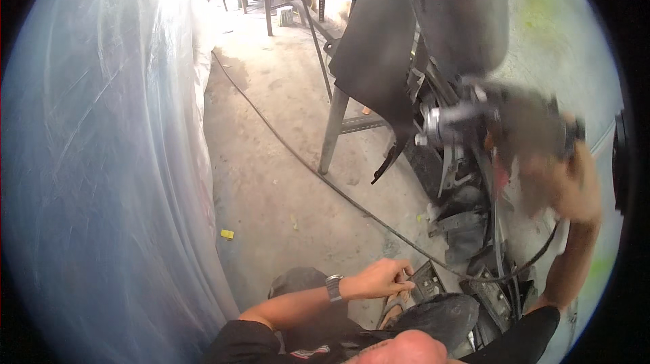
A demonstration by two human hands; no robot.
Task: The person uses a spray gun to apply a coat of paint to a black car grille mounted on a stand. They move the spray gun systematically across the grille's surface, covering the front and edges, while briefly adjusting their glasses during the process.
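Note:
My right hand (575, 191) is raised at the right, its fingers wrapped round a hand-held tool (528, 120) with a dark body and a silver front end pointing left. Motion blurs the tool, so its exact kind cannot be made out. A long dark hose (325, 178) runs over the floor and curves up toward this hand. Low in the middle, my left hand (379, 279) hangs above my foot with fingers curled in, and nothing shows in them. A watch (334, 287) is on that wrist. Ahead of the tool hangs a large dark curved panel (376, 46).
Translucent plastic sheeting (115, 147) hangs along the whole left side. Dark plastic parts (464, 218) are heaped at the right by the wall (548, 32). A metal stand leg (334, 134) stands under the panel. A yellow scrap (227, 234) lies on the concrete floor (271, 195).

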